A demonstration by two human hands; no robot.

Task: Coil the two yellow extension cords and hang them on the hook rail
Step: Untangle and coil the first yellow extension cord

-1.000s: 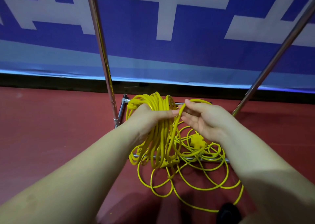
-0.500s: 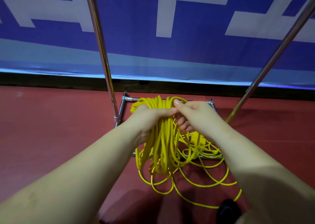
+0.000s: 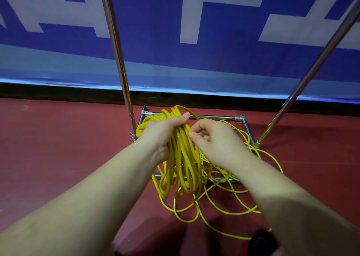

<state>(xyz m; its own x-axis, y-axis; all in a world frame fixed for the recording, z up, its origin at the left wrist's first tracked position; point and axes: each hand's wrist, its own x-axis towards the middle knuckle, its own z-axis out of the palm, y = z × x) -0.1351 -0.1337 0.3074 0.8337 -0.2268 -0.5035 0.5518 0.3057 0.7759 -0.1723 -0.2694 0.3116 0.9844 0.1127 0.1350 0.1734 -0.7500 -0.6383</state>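
The left hand (image 3: 163, 133) gripped a bundle of coiled loops (image 3: 183, 158) of yellow cord at frame centre. The right hand (image 3: 216, 143), at 3 o'clock of it, had curled fingers; whether it pinched a strand could not be told. Loose cord (image 3: 229, 203) lay uncoiled on the red floor (image 3: 58, 148) toward 5 o'clock, across the chrome rack base (image 3: 214, 117). Coiling appeared partial; nothing was hung yet.

Cord (image 3: 183, 158) yellow; floor (image 3: 58, 139) dark red; banner (image 3: 224, 61) blue, white pattern.
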